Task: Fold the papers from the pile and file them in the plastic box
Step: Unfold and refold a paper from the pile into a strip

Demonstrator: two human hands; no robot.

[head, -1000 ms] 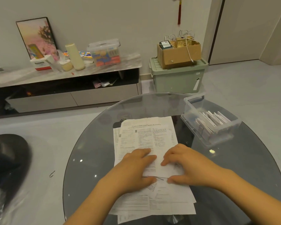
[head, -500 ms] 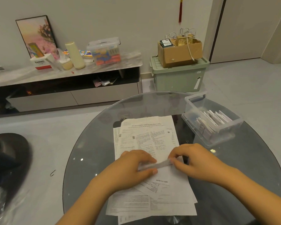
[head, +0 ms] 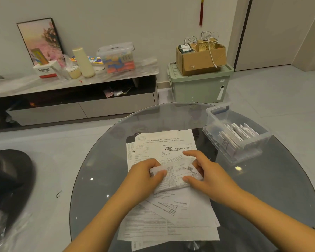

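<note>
Over pile (head: 164, 220): both hands hold folded sheet (head: 175, 176); box (head: 244, 151) rt.

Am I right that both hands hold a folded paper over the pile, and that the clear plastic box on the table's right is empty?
Not quite: the head view shows the box already holding a row of folded papers. The rest stands: the left hand and right hand hold a folded paper over the pile.
</note>
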